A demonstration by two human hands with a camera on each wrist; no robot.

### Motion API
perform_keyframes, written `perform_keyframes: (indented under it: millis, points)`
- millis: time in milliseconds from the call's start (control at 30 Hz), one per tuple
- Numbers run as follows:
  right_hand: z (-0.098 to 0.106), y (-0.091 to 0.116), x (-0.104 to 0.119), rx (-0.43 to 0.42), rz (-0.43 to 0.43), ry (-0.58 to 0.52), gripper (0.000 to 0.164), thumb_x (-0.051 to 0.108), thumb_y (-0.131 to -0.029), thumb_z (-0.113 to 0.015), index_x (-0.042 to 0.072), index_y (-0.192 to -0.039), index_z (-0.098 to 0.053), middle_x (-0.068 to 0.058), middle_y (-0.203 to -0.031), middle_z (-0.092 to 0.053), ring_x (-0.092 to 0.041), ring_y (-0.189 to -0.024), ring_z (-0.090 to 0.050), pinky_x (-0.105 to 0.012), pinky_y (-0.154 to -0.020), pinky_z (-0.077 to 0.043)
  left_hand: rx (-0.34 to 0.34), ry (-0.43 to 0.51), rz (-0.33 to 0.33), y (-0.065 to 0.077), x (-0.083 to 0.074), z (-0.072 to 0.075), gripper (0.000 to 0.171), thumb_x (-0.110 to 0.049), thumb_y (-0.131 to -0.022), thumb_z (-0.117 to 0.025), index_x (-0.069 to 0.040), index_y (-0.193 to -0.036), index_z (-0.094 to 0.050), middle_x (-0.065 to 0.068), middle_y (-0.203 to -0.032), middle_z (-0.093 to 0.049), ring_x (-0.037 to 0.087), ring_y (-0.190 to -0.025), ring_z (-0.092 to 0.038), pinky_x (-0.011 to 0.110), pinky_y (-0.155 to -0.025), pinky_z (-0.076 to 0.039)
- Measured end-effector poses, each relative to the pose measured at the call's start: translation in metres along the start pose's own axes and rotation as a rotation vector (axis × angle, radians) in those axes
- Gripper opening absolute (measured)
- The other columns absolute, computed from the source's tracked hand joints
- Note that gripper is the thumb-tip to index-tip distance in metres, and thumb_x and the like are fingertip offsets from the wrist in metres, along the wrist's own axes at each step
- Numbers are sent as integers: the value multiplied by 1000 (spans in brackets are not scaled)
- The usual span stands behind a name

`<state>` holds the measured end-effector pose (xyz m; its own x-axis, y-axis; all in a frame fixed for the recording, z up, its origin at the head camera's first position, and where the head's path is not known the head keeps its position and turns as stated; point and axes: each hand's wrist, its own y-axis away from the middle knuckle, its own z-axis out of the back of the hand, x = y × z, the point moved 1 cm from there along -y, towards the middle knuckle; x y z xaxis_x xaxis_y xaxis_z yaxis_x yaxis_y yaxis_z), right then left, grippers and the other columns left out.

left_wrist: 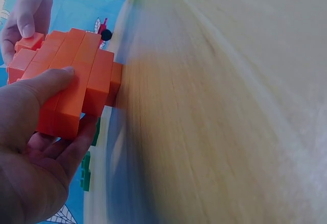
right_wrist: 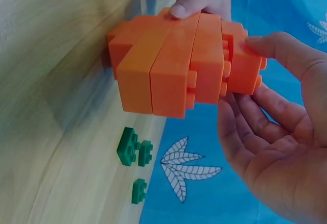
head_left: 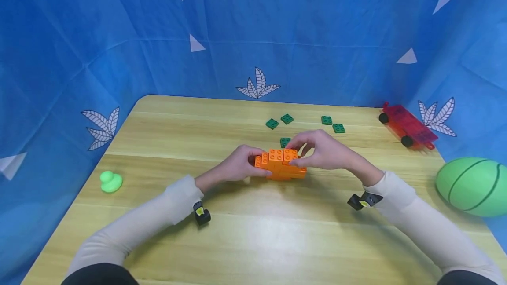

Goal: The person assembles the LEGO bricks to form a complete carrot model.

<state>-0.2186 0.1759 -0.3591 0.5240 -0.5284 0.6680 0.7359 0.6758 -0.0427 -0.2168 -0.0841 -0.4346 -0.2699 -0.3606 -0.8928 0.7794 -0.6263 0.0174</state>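
Note:
A stepped structure of orange toy bricks (head_left: 279,171) stands on the wooden table between both hands, its studs facing up. Gripping its left side is the left hand (head_left: 242,165), whose thumb lies across the bricks' near face in the left wrist view, with fingers behind. At the top right, the right hand (head_left: 325,152) pinches a single orange brick (right_wrist: 244,63) between thumb and fingers. That brick is at the structure's upper studs; whether it is fully seated I cannot tell. Just behind the structure lies a small green plate brick (head_left: 284,142), partly covered.
Several more green plate bricks (head_left: 326,120) lie toward the table's back. A red toy car (head_left: 409,126) stands at the back right, near a green ball (head_left: 473,186). A green rubber duck (head_left: 110,182) sits at the left edge. Blue cloth (head_left: 253,25) surrounds the table.

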Motion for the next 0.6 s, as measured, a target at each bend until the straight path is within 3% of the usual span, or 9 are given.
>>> perform_keyframes:
  millis: [233, 600]
  points:
    - [-4, 2, 0, -11, -24, 43, 30, 21, -87, -82, 13, -115, -76, -2, -112, -77, -19, -101, -70, -48, -92, -60, 2, 13, 2, 0, 1, 0, 32, -19, -85, -85, -11, -115, -75, 1, -103, -77, 15, -82, -66, 26, -79, -59]
    - [-3, 0, 3, -2, -20, 82, 29, 23, -87, -83, 14, -114, -78, 1, -109, -77, -16, -97, -70, -44, -90, -60, 0, 8, -9, 0, 3, 1, 34, -21, -85, -86, -11, -116, -75, 1, -104, -78, 14, -82, -66, 25, -78, -59]
